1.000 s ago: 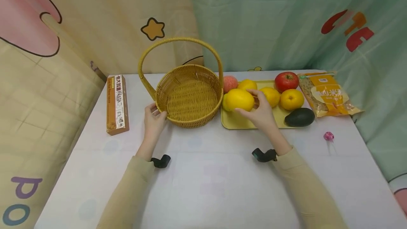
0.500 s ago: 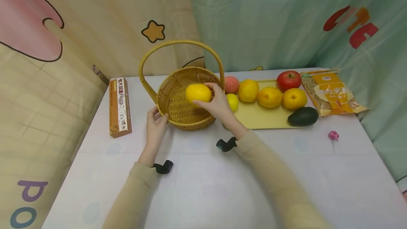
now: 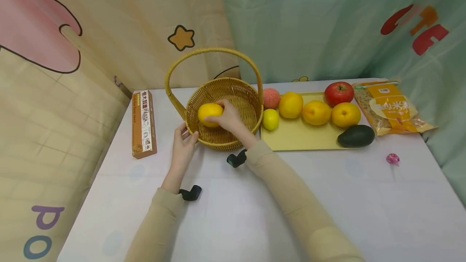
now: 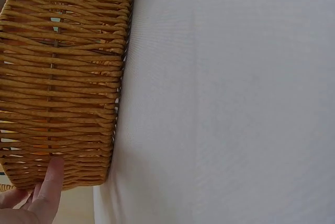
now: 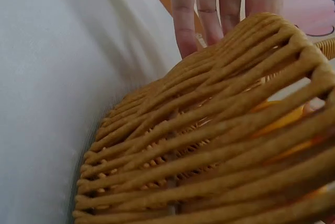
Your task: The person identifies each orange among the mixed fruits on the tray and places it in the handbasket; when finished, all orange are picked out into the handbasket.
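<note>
A round wicker basket point(image 3: 214, 144) with a tall arched handle stands at the middle back of the table. My left hand point(image 3: 183, 148) grips its front left rim, thumb at the edge; in the left wrist view, a finger point(image 4: 52, 179) lies along the outer weave. Inside the basket my right hand point(image 3: 231, 118) holds a smooth yellow oval fruit point(image 3: 210, 113), low over the left part. Through the weave the right wrist view shows part of this yellow fruit point(image 5: 285, 109). The fingers of the right hand behind the fruit are partly hidden.
Right of the basket, a yellow tray point(image 3: 302, 138) carries several yellow fruits point(image 3: 316, 112), a red tomato-like fruit point(image 3: 339, 94) and an avocado point(image 3: 356, 136). A pink ball point(image 3: 271, 98) sits near the handle. A grain bag point(image 3: 395, 108), lollipop point(image 3: 393, 159) and pasta box point(image 3: 143, 124) lie further out.
My right hand has carried the yellow fruit left from over the tray into the basket. The left hand has stayed at the basket's rim.
</note>
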{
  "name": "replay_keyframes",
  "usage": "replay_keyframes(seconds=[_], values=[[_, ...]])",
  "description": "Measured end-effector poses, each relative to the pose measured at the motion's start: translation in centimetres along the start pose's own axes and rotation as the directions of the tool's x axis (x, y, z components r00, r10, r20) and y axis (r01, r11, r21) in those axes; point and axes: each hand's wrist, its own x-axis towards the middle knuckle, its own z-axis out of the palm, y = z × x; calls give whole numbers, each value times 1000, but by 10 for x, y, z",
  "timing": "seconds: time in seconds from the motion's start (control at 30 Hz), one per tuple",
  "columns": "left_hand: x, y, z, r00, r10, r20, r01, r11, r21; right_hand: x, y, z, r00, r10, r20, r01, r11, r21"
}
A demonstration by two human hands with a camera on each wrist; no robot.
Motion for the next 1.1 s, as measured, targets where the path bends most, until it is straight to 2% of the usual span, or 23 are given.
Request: replay_keyframes(seconds=[0.27, 0.63, 0.87, 0.97, 1.1], values=[[-2, -1, 3, 1000, 4, 17, -3, 1000, -21, 5, 1, 15, 1000, 4, 21, -3, 996, -86], [-6, -1, 2, 1000, -13, 5, 13, 999, -47, 0, 1, 20, 990, 22, 139, 8, 978, -207], [-3, -4, 1, 1000, 1, 9, -1, 999, -51, -2, 2, 11, 979, 24, 200, 14, 982, -189], [-2, -3, 1, 1000, 2, 8, -2, 999, -45, -4, 3, 3, 979, 13, 205, 21, 987, -162], [-1, -2, 1, 1000, 0, -3, 0, 999, -34, -9, 1, -12, 982, -8, 191, 42, 984, -174]])
